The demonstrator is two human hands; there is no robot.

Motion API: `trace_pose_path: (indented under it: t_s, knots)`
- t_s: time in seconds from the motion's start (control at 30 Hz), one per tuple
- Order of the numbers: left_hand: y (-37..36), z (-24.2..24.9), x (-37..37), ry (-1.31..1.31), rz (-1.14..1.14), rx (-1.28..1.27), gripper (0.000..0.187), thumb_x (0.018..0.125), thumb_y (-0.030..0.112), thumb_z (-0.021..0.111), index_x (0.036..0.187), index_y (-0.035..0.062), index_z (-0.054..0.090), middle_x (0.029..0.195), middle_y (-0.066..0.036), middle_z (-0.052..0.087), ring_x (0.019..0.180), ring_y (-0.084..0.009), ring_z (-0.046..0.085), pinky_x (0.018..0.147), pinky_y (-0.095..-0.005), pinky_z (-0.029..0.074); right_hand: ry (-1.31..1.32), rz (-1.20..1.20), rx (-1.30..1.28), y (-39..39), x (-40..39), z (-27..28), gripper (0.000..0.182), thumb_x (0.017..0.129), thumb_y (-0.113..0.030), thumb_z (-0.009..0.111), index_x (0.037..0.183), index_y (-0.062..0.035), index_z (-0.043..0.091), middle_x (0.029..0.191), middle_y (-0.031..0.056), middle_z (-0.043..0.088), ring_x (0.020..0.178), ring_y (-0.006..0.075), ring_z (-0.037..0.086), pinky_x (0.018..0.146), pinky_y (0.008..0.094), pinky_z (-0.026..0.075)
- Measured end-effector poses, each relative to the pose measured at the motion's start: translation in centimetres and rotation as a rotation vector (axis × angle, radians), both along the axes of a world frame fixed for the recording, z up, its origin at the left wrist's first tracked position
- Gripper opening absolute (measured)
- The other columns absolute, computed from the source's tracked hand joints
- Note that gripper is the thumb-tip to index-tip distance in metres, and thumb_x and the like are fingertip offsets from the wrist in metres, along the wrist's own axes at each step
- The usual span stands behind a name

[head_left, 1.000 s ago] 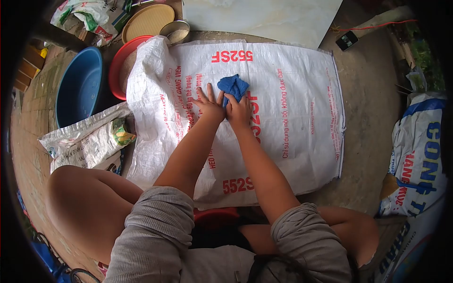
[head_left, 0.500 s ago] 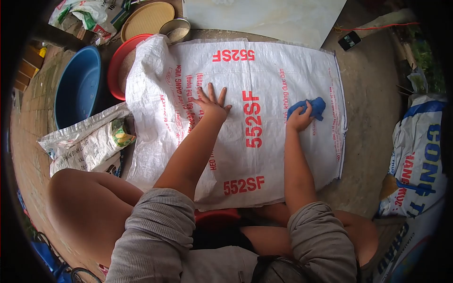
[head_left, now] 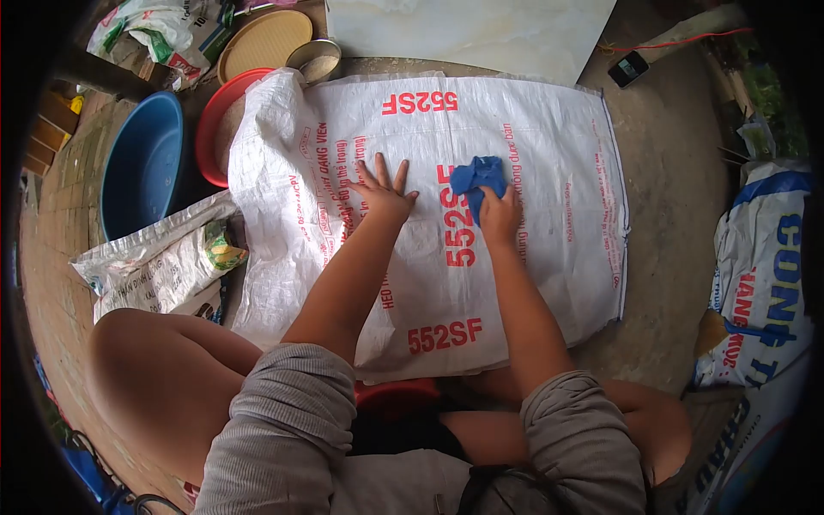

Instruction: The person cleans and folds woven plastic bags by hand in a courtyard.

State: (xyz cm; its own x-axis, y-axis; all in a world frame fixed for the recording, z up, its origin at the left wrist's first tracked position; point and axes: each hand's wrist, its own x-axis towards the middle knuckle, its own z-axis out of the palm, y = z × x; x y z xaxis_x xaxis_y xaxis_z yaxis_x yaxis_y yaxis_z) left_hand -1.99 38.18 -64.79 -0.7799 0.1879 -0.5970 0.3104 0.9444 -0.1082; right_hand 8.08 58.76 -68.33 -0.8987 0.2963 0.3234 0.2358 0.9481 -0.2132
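Observation:
A large white woven sack [head_left: 549, 292] with red "552SF" print lies spread flat in front of my crossed legs. My left hand [head_left: 384, 189] rests on it with fingers spread, left of the sack's middle, holding nothing. In my right hand [head_left: 499, 213] is a crumpled blue cloth [head_left: 477, 176], pressed on the sack by the large red print at the centre. The fingertips on the cloth are partly hidden in its folds.
A red basin [head_left: 210, 129] partly under the sack, a blue tub [head_left: 142, 163] and another bag [head_left: 163, 257] are at the left. Behind are a metal bowl [head_left: 319, 62], a tan tray [head_left: 266, 47] and a pale board [head_left: 463, 34]. A phone [head_left: 628, 69] and printed sacks [head_left: 760, 283] lie right.
My right hand has slid the blue cloth leftward across the sack, from near its right edge to the central red print. My left hand stays in place.

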Motion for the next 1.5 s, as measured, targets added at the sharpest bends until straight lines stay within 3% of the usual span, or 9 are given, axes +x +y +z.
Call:
trace_pose_path:
  t_s: [0.23, 0.37, 0.5, 0.63, 0.77, 1.03, 1.17, 1.37, 1.5]
  knots:
    - [0.3, -0.7, -0.3, -0.027, 0.004, -0.037, 0.067, 0.095, 0.062, 0.022, 0.150, 0.0366, -0.007, 0.157, -0.015, -0.014, 0.140, -0.0514, -0.007, 0.101, -0.0732, 0.017, 0.179, -1.252, -0.432, 11.1, 3.3, -0.4, 0.026, 0.086, -0.017, 0.053, 0.107, -0.0202, 0.068, 0.107, 0.0235, 0.055, 0.087, 0.0365, 0.061, 0.079, 0.0445, 0.051]
    - [0.2, -0.9, -0.3, 0.005, 0.012, -0.028, 0.069, 0.093, 0.066, 0.023, 0.151, 0.0375, -0.004, 0.157, -0.013, -0.014, 0.141, -0.0508, -0.006, 0.101, -0.0733, 0.017, 0.508, -0.427, -0.224, 0.8, -1.3, -1.7, 0.021, 0.083, -0.015, 0.057, 0.101, -0.0182, 0.068, 0.097, 0.0207, 0.055, 0.091, 0.0402, 0.053, 0.083, 0.0480, 0.042]
    - [0.6, -0.6, -0.5, -0.078, -0.104, -0.264, 0.072, 0.092, 0.064, 0.028, 0.153, 0.0306, 0.006, 0.158, -0.016, -0.009, 0.140, -0.0517, -0.005, 0.101, -0.0741, 0.015, -0.109, 0.185, -0.104, -13.8, -3.0, 0.0, 0.027, 0.082, -0.019, 0.062, 0.109, -0.0212, 0.064, 0.112, 0.0212, 0.049, 0.100, 0.0403, 0.048, 0.086, 0.0504, 0.043]
    - [0.5, 0.4, -0.9, -0.215, -0.061, -0.113, 0.073, 0.091, 0.061, 0.036, 0.152, 0.0251, 0.016, 0.157, -0.021, 0.007, 0.138, -0.0560, -0.004, 0.098, -0.0781, 0.011, 0.055, 0.072, -0.189, -13.7, -2.2, -0.1, 0.032, 0.082, -0.014, 0.059, 0.113, -0.0226, 0.061, 0.115, 0.0219, 0.048, 0.103, 0.0405, 0.048, 0.088, 0.0503, 0.042]
    - [-0.1, -1.2, -0.2, 0.029, -0.027, 0.006, 0.072, 0.093, 0.065, 0.025, 0.152, 0.0258, 0.012, 0.157, -0.018, -0.007, 0.137, -0.0566, -0.008, 0.097, -0.0783, 0.014, -0.044, 0.363, -0.005, -7.7, -2.6, -0.9, 0.032, 0.081, -0.016, 0.061, 0.112, -0.0217, 0.064, 0.108, 0.0229, 0.052, 0.099, 0.0405, 0.050, 0.086, 0.0500, 0.043]
    - [0.0, -0.4, -0.4, -0.019, -0.011, -0.034, 0.069, 0.094, 0.064, 0.022, 0.150, 0.0370, -0.008, 0.157, -0.015, -0.014, 0.140, -0.0522, -0.007, 0.101, -0.0730, 0.018, -0.064, -0.600, -0.037, 6.3, 0.4, -0.2, 0.035, 0.087, -0.017, 0.058, 0.121, -0.0250, 0.054, 0.114, 0.0239, 0.050, 0.104, 0.0406, 0.052, 0.088, 0.0479, 0.045]
    - [-0.5, -0.8, 0.2, 0.049, -0.030, 0.013, 0.069, 0.095, 0.063, 0.022, 0.151, 0.0355, -0.007, 0.157, -0.016, -0.012, 0.140, -0.0531, -0.006, 0.100, -0.0743, 0.016, -0.366, -0.728, 0.024, 5.1, -1.4, -0.4, 0.049, 0.086, -0.020, 0.061, 0.132, -0.0246, 0.042, 0.126, 0.0276, 0.041, 0.110, 0.0428, 0.048, 0.094, 0.0465, 0.042]
    - [-1.1, -0.9, 1.7, 0.144, 0.032, 0.236, 0.073, 0.092, 0.059, 0.038, 0.152, 0.0319, 0.006, 0.157, -0.021, -0.005, 0.139, -0.0554, -0.004, 0.099, -0.0775, 0.010, -0.482, -0.592, -0.222, 2.8, -2.7, 1.3, 0.052, 0.085, -0.016, 0.059, 0.134, -0.0225, 0.042, 0.129, 0.0298, 0.038, 0.114, 0.0450, 0.048, 0.097, 0.0446, 0.042]
    - [-0.7, 2.4, 1.0, -0.052, 0.213, 0.554, 0.071, 0.091, 0.054, 0.048, 0.151, 0.0313, 0.016, 0.156, -0.024, 0.005, 0.139, -0.0550, 0.006, 0.102, -0.0751, 0.012, -0.584, -0.011, -0.552, -1.6, -3.5, 4.8, 0.042, 0.086, -0.016, 0.058, 0.127, -0.0200, 0.053, 0.123, 0.0265, 0.049, 0.111, 0.0442, 0.053, 0.096, 0.0439, 0.044]
